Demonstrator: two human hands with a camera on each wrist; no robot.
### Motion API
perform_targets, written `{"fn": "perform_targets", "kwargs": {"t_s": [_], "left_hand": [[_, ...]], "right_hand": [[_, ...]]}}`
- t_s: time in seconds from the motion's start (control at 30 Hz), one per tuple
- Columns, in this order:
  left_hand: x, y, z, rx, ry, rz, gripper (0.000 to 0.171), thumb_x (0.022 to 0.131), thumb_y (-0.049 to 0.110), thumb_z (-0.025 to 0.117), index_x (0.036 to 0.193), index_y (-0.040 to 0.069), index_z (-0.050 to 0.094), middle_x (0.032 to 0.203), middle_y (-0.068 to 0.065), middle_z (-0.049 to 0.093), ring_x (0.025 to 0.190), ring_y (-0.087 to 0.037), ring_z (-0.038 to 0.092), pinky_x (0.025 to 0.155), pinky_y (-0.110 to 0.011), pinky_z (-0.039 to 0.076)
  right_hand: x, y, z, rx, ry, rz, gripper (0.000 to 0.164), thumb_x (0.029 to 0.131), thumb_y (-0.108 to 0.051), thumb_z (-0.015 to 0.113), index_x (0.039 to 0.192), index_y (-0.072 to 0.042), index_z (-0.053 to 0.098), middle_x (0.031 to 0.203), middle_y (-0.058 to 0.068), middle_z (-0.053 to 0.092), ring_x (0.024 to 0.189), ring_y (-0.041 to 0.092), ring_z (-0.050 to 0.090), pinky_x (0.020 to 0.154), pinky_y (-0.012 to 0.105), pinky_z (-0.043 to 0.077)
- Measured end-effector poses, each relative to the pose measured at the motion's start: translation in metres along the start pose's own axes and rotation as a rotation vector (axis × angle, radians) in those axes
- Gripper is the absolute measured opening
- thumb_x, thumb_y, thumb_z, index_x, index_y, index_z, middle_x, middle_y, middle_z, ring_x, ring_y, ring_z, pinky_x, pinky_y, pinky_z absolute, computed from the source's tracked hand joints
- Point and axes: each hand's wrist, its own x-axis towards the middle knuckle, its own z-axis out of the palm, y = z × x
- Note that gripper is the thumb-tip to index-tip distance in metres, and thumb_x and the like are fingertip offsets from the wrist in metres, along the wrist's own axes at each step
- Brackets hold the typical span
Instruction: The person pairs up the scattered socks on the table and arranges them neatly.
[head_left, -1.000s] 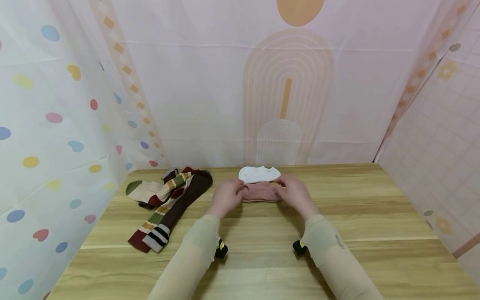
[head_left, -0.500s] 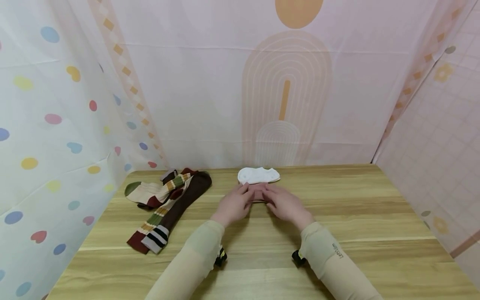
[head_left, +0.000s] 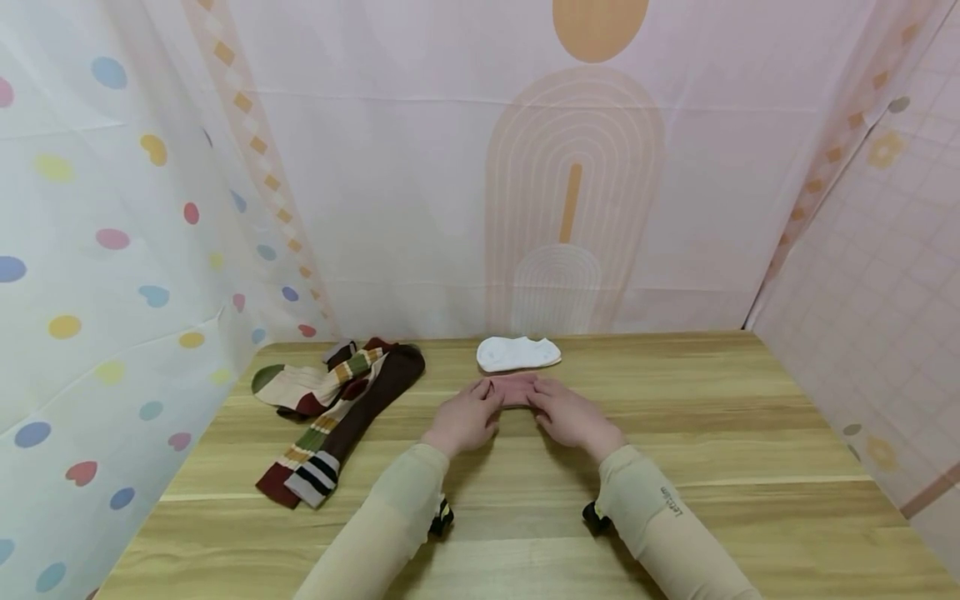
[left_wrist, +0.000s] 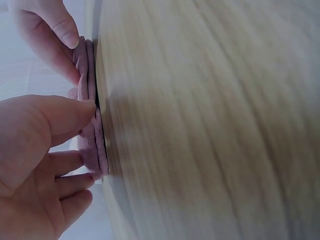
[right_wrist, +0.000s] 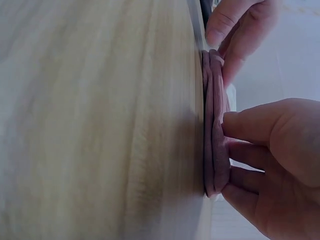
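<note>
While pale curtains (head_left: 360,192) with spots, flowers and an arch fill the top and both sides of the frame, a wooden table (head_left: 750,533) stretches across the bottom. Two cream sleeves (head_left: 375,508) come up from the bottom edge, and the right one has dark writing on it. At the middle left lies a messy pile of long socks (head_left: 371,412), with brown, cream, green, dark red and stripy parts. Near the middle of the frame are the person's left hand (head_left: 461,421) and right hand (head_left: 577,417). Their fingers are loose and only a little bent. Just above them, a white ankle sock (head_left: 517,354) lies flat. Smaller still, a folded pink sock (head_left: 513,390) lies on the table between the hands, with fingertips touching it at both ends. The wrist views show its soft layers stacked up. Little black gadgets (head_left: 442,518) stick out from the sleeves.
</note>
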Motion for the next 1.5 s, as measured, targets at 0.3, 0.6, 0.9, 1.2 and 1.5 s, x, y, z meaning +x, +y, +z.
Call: {"fn": "perform_targets", "kwargs": {"t_s": [0.3,0.6,0.9,1.2,1.5], "left_hand": [[0.001,0.000,0.000,0.020,-0.021,0.006,0.051,0.098,0.027,0.064,0.144,0.009,0.052,0.151,-0.019,0.041,0.142,-0.034,0.034,0.110,-0.043,0.037],[0.002,-0.003,-0.001,-0.083,-0.041,-0.005,0.050,0.097,0.025,0.064,0.143,0.008,0.053,0.152,-0.020,0.039,0.143,-0.035,0.032,0.111,-0.045,0.035],[0.002,-0.002,-0.003,-0.095,-0.057,-0.017,0.050,0.098,0.024,0.064,0.143,0.007,0.053,0.152,-0.021,0.038,0.143,-0.034,0.032,0.111,-0.044,0.034],[0.006,-0.004,0.000,-0.089,-0.061,-0.033,0.050,0.098,0.026,0.063,0.144,0.008,0.052,0.153,-0.019,0.037,0.142,-0.034,0.033,0.111,-0.045,0.035],[0.013,-0.004,-0.001,-0.056,-0.086,-0.070,0.055,0.100,0.033,0.059,0.148,0.011,0.046,0.156,-0.017,0.033,0.144,-0.032,0.030,0.110,-0.046,0.036]], "right_hand": [[0.001,0.004,-0.001,0.034,0.001,-0.038,0.041,0.095,-0.003,0.061,0.133,0.010,0.055,0.145,0.027,0.045,0.138,0.042,0.037,0.114,0.048,0.028],[0.002,0.005,-0.004,0.077,-0.056,0.020,0.042,0.098,-0.006,0.059,0.137,0.007,0.054,0.149,0.024,0.042,0.141,0.037,0.034,0.115,0.046,0.027],[0.004,0.003,-0.006,0.076,-0.072,0.052,0.041,0.098,-0.008,0.058,0.137,0.005,0.055,0.149,0.022,0.043,0.141,0.036,0.034,0.115,0.046,0.028],[0.009,0.007,-0.004,0.078,-0.061,0.055,0.041,0.099,-0.008,0.058,0.138,0.002,0.055,0.149,0.020,0.044,0.141,0.037,0.035,0.115,0.046,0.027],[0.014,0.008,-0.006,0.081,-0.048,0.060,0.040,0.098,-0.005,0.058,0.136,0.005,0.056,0.148,0.024,0.044,0.140,0.038,0.035,0.114,0.047,0.028]]}}
